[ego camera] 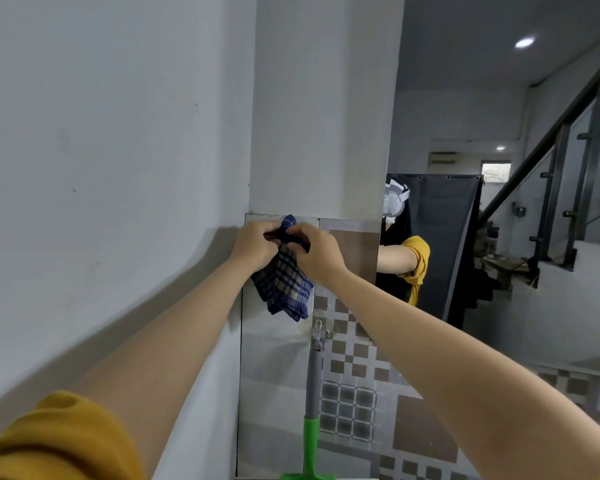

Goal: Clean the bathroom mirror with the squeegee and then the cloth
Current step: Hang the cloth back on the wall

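Note:
A blue and beige checked cloth [286,284] hangs in front of the tiled wall, gathered at its top between both my hands. My left hand [253,244] pinches it from the left, and my right hand [314,252] grips it from the right. The mirror [499,168] fills the right part of the view and reflects a person in a yellow sleeve. The squeegee [311,403], with a grey shaft and green lower handle, hangs from a wall hook [317,329] below the cloth.
A white wall [101,150] runs close along the left. A white pillar [323,98] stands above the patterned tiles [354,393]. The mirror reflects a staircase railing, a dark curtain and ceiling lights.

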`<state>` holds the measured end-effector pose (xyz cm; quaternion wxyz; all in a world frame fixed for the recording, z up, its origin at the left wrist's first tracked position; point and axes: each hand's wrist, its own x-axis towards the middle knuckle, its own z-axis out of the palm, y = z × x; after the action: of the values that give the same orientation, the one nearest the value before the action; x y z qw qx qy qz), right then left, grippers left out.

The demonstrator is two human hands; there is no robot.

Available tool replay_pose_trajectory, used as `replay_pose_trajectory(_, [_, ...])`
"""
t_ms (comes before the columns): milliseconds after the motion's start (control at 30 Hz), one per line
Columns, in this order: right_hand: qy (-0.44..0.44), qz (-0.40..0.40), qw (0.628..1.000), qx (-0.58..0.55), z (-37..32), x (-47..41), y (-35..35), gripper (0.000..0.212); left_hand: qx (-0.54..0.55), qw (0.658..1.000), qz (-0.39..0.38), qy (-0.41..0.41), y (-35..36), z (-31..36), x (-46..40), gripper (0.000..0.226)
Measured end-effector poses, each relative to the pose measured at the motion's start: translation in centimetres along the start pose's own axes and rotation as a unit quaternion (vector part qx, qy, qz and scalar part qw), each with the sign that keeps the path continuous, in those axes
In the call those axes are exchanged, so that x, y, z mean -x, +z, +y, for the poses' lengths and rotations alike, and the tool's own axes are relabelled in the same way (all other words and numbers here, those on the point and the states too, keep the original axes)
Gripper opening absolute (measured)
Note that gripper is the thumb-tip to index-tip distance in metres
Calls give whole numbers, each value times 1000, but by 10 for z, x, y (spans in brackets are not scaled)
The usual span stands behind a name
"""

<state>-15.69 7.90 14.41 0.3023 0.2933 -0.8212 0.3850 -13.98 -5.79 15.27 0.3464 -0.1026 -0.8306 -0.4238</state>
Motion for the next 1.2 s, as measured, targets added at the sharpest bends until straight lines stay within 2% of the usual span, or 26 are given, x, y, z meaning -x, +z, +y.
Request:
replay_pose_trajectory(167, [42,55,992,-106,5,-8,5,32,44,998,45,19,-1,-6,-9,32])
replay_pose_trajectory(333, [22,51,994,-89,3,-16,0,32,44,997,51,34,-3,-9,-16,25])
replay_pose_trajectory(467, [-23,22,998,-48,-8,-23,-9,34,20,994,92,55,-10,1,-26,12])
replay_pose_trajectory(600, [-28,0,1000,-15,-6,-30,-9,35,-7,995,78,53,-9,6,-28,18])
replay_pose_trajectory(800, [-10,-74,997,14,3,-34,-8,27,46,999,10,10,-3,-15,-11,30])
replay_pose_trajectory(867, [8,-110,994,18,-2,-36,-11,24,59,998,-7,-3,-1,-18,-7,30])
replay_pose_trajectory(967, [38,-153,987,36,-9,-39,-12,21,48,999,8,-12,3,-18,-6,25])
replay_pose_trajectory(1033, [57,-148,987,28,-9,-37,-9,23,47,999,16,-15,3,-16,-6,25])
replay_pose_trajectory(1200, [106,-71,983,-129,-1,-15,-3,31,43,998,-7,-42,-3,-9,0,33])
